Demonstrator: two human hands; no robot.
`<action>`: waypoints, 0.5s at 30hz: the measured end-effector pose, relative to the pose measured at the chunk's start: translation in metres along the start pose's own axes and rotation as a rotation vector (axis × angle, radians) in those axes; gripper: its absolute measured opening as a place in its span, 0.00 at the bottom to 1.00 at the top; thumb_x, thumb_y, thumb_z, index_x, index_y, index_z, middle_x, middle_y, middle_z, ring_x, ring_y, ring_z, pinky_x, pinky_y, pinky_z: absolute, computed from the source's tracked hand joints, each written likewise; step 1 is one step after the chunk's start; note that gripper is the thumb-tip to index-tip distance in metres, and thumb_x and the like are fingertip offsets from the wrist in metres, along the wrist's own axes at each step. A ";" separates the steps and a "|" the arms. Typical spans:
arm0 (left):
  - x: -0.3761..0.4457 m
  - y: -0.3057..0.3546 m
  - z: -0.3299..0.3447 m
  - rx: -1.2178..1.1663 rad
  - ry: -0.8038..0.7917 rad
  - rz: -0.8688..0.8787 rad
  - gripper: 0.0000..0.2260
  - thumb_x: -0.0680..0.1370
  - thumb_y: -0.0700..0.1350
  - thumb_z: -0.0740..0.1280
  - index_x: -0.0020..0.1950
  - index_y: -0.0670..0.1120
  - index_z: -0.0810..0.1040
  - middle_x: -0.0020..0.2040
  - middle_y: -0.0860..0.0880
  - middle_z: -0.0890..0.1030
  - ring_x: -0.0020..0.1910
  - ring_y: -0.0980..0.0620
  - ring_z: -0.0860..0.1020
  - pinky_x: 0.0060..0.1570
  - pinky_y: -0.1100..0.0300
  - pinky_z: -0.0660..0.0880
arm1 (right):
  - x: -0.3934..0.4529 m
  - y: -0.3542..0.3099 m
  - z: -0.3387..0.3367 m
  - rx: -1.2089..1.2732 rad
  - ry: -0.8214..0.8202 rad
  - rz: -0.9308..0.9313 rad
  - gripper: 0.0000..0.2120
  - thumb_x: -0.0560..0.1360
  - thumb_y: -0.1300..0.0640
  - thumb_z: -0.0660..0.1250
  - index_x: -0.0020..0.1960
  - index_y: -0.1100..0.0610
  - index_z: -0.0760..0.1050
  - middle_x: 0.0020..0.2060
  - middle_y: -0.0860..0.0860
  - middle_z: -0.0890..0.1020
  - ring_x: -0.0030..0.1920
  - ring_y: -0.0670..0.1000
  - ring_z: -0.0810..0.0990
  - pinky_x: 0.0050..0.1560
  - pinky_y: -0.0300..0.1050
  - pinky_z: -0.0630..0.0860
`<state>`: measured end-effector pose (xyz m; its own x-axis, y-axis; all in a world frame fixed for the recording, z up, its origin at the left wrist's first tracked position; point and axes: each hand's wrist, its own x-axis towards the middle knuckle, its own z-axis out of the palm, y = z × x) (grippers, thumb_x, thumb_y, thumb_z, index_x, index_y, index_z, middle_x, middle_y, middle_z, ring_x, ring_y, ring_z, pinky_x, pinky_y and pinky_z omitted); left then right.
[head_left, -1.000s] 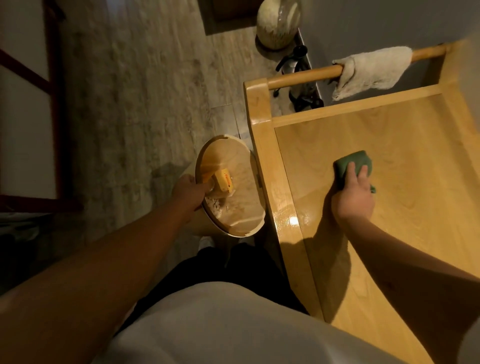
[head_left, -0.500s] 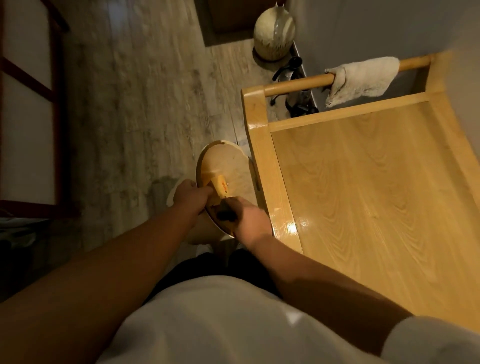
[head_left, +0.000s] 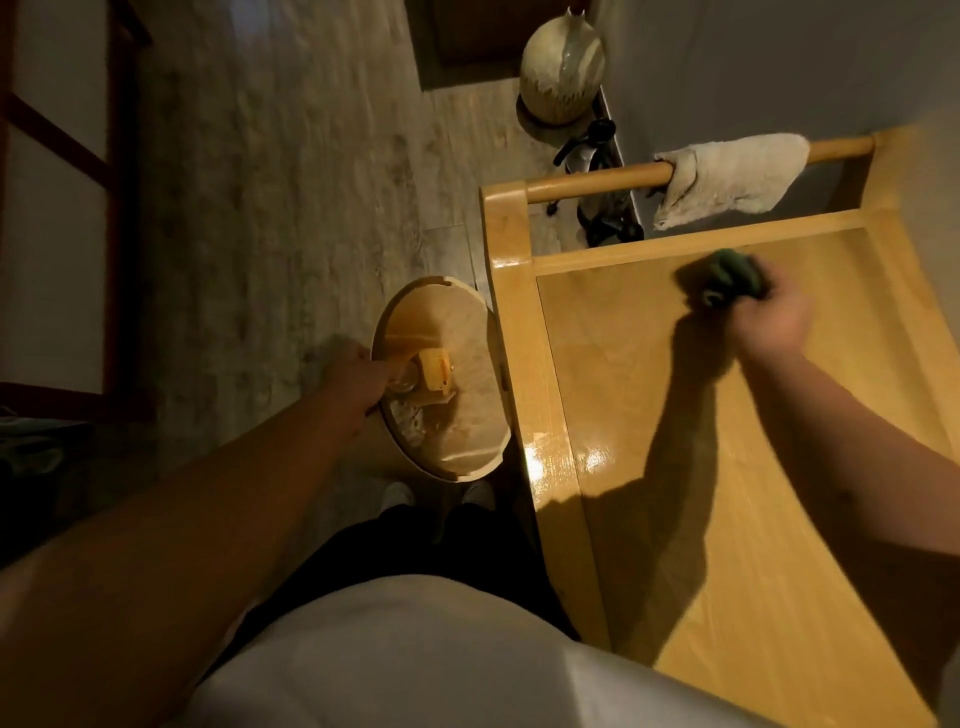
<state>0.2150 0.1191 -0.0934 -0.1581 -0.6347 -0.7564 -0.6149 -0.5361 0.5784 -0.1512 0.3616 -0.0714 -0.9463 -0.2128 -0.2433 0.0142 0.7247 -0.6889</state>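
My right hand (head_left: 774, 322), at the oval wooden tray (head_left: 460, 332) half a second ago, now grasps a dark green cloth (head_left: 727, 275) on the light wooden tabletop (head_left: 779, 467), upper right. The cloth is blurred, so its direction is unclear. My left hand (head_left: 353, 379) grips the tray's rim. Its long axis runs up-down in the frame, and it holds a yellow block (head_left: 435, 368) and crumbs (head_left: 410, 426).

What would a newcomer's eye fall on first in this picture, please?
Probably the blurred right hand gripping a green cloth on the glossy wooden cart top, near its far edge. Then the left hand, holding an oval wooden tray with a yellow block just left of the cart.
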 end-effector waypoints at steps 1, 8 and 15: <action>0.000 0.002 0.001 -0.004 -0.004 0.008 0.27 0.69 0.47 0.79 0.66 0.44 0.76 0.60 0.41 0.81 0.56 0.40 0.81 0.57 0.39 0.79 | 0.012 0.012 -0.008 -0.032 0.060 0.048 0.30 0.75 0.69 0.58 0.72 0.46 0.70 0.68 0.51 0.75 0.65 0.48 0.72 0.65 0.45 0.70; 0.009 0.008 0.004 0.055 0.059 0.056 0.11 0.73 0.40 0.73 0.39 0.48 0.71 0.37 0.49 0.76 0.33 0.52 0.74 0.18 0.68 0.68 | 0.003 0.033 0.042 -0.517 0.031 -0.080 0.34 0.73 0.66 0.63 0.77 0.53 0.58 0.79 0.58 0.57 0.77 0.63 0.55 0.71 0.63 0.62; 0.015 0.018 0.004 0.052 0.023 0.090 0.13 0.72 0.38 0.75 0.39 0.47 0.70 0.40 0.46 0.78 0.39 0.47 0.78 0.29 0.60 0.76 | -0.047 -0.012 0.088 -0.568 -0.139 -0.313 0.35 0.75 0.66 0.64 0.78 0.52 0.58 0.78 0.57 0.58 0.76 0.62 0.59 0.68 0.60 0.68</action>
<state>0.1982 0.1021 -0.0953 -0.1970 -0.6922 -0.6943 -0.6385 -0.4468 0.6267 -0.0788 0.3050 -0.1118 -0.8271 -0.5242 -0.2028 -0.4629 0.8400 -0.2831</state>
